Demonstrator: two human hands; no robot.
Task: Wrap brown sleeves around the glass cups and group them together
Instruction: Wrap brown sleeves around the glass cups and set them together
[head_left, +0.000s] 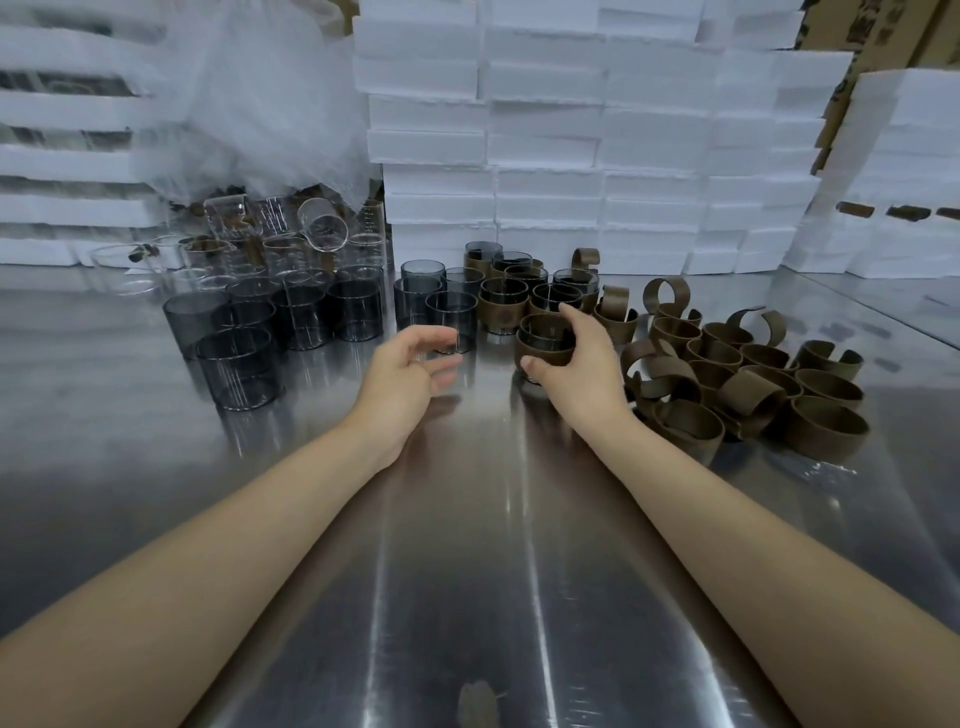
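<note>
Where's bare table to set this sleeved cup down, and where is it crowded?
Bare steel table runs wide in front, between both forearms to the near edge. A narrow strip lies between the left hand and the sleeved cup in the right hand. Crowded: bare glass cups left, sleeved group behind, loose brown sleeves right.

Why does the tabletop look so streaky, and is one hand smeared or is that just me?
Head view: light glares in long pale streaks off the steel table; the left hand has motion-blurred fingers, whereas the right hand, gripping the sleeved cup, looks sharper; the wide-angle lens bows the white foam stacks towards the frame's edges.
</note>
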